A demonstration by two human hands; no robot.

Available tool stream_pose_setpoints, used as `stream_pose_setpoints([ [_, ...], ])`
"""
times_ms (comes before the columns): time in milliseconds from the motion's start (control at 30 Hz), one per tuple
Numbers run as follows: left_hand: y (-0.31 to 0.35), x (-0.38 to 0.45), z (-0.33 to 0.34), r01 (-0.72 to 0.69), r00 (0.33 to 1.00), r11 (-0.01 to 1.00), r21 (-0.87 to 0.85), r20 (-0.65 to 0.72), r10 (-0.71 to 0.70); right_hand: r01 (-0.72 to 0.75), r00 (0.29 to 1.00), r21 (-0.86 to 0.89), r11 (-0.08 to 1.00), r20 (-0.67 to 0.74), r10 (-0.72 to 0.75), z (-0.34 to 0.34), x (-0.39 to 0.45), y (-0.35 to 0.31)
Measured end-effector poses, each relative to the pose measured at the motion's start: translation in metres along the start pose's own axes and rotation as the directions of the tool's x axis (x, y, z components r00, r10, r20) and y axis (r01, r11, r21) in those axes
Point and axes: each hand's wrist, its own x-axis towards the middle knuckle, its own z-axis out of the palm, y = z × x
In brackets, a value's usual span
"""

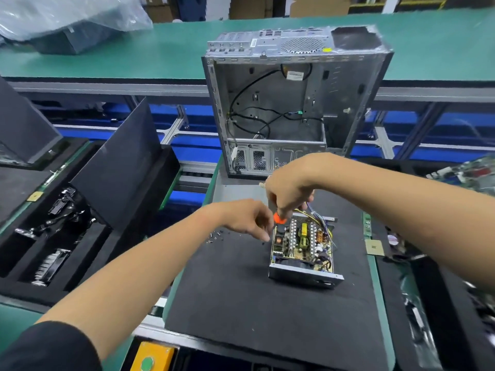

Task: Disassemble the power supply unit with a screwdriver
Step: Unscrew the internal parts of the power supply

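The power supply unit [302, 247] lies on a black foam mat [241, 298] with its lid off, circuit board and coils exposed. My right hand [288, 194] is above its far left corner, shut on a screwdriver with an orange and black handle [278, 218] that points down into the unit. My left hand [251, 219] hovers just left of the unit, fingers pinched together at its left edge; whether it holds a screw I cannot tell. Several loose screws [215, 235] lie on the mat to the left.
An empty metal computer case [294, 103] stands upright behind the mat. Black foam trays with parts [53, 231] sit at the left. A circuit board [471, 175] and more parts lie at the right. A yellow box with a green button [150, 360] is at the near edge.
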Motion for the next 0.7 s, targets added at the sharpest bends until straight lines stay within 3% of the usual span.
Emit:
stream_pose_setpoints([
  [133, 0.004, 0.019, 0.020, -0.060, 0.998, 0.993, 0.101, 0.034, 0.056, 0.010, 0.999, -0.046, 0.999, 0.039, -0.009, 0.014, -0.008, 0.010],
  [700, 0.006, 0.062, 0.039, -0.038, 0.979, 0.999, 0.032, 0.199, 0.030, -0.036, 0.997, 0.044, 0.998, 0.071, 0.033, 0.064, 0.002, 0.054],
])
